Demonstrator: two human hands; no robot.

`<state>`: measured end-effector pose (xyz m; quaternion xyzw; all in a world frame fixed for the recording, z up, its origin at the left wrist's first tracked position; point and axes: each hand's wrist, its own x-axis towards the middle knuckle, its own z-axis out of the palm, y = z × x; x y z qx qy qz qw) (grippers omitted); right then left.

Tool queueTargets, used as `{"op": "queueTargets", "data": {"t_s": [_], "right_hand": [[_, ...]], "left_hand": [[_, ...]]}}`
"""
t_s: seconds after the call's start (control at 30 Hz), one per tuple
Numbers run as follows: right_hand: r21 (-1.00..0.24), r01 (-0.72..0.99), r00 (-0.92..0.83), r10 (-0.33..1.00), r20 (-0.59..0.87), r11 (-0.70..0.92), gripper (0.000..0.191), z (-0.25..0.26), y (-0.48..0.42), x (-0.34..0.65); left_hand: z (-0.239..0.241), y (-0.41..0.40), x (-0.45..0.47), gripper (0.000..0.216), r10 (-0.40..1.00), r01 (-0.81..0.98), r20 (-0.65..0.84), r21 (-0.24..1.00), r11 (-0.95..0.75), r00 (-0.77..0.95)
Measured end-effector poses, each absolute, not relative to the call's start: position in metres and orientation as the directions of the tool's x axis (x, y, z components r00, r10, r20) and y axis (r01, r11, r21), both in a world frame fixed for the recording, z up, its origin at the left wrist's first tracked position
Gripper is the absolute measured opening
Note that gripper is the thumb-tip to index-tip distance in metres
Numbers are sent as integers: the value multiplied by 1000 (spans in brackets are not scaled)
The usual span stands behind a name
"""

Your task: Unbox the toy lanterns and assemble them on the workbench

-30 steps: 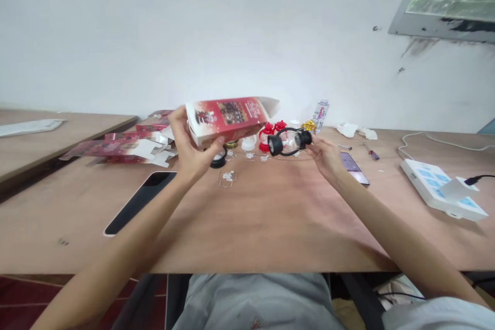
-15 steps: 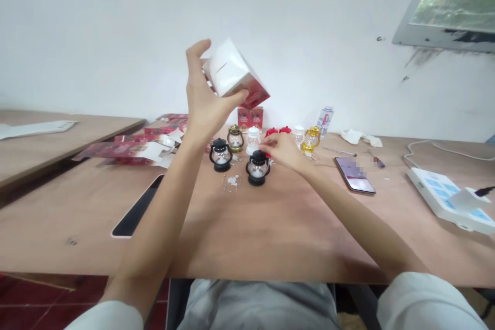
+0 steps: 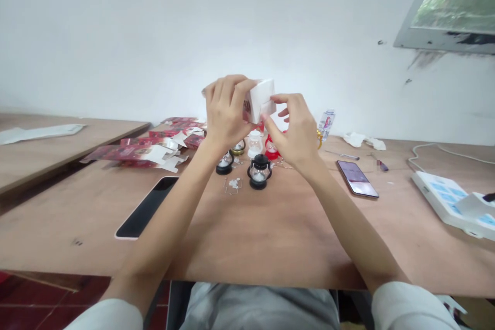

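Note:
Above the table, my left hand [image 3: 228, 105] is closed around a small red-and-white cardboard box [image 3: 261, 97], its fingers over the top. The box's white end faces right. Thumb and index finger of my right hand [image 3: 296, 126] pinch at the flap on that end; its other fingers are curled. Below the hands stand miniature lanterns: a black lantern [image 3: 259, 171], another black lantern [image 3: 224, 164] partly behind my left wrist, a white lantern [image 3: 254, 143] and a red lantern [image 3: 271, 147]. A bronze lantern [image 3: 239, 147] and a gold lantern [image 3: 319, 139] are mostly hidden.
Flattened red cartons [image 3: 131, 152] lie at the left. A dark phone [image 3: 147, 209] is beside my left forearm, another phone [image 3: 358, 179] at the right. Further right are a power strip [image 3: 444, 198] and crumpled tissue [image 3: 363, 140]. Thin wire pieces [image 3: 233, 184] lie near the lanterns.
My left hand has lowered the box and turned it so its white end faces right. My right hand has left the black lantern and risen to the box's flap.

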<state>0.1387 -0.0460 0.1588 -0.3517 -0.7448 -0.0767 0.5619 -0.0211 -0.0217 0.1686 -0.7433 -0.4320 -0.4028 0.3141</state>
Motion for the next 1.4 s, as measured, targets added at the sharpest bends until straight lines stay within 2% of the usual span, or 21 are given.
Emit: {"op": "queueTargets", "data": {"t_s": [0.13,0.3,0.4,0.57,0.63,0.7,0.87,1.03,1.17,1.27,1.4], "right_hand": [[-406,568,-88,543,835,716,38,154,-39,136],[-588,407,-45,658,752,699,47,152,-33,137],[-617,325,-49,664,746,717,41,151,-29,138],[-583,288,-69,623,779,760,20,151,-21,143],[-542,328,-51,587,808,774,17,152,-18,148],[-468,387,-62,528,847,795,24,155,-18,153],[-238,484,-258,397,881,842,40,160,-26,160],[-28,681,-361,369,856,732,43,160,-27,162],[110,706,-459,334,823,700,46,161,-25,167],[150,695,-504,327,799,704,43,165,-28,171],[144,691,-528,358,770,708,37,172,-38,176]], "left_hand": [[164,-16,-20,59,355,877,875,-143,-458,328],[157,-6,-21,52,253,817,888,-197,-542,383],[157,-5,-23,53,216,794,900,-197,-575,379],[165,-14,-26,63,210,741,873,-222,-633,441],[168,-17,-26,66,217,718,840,-257,-647,497],[168,-18,-25,69,221,713,824,-280,-643,522],[165,-13,-24,77,280,752,816,-256,-608,505],[166,-15,-24,83,336,723,764,-236,-649,551],[171,-21,-24,84,356,696,739,-208,-687,572],[173,-24,-24,79,381,677,700,-199,-708,604],[172,-28,-21,69,459,679,629,-155,-717,628]]}}
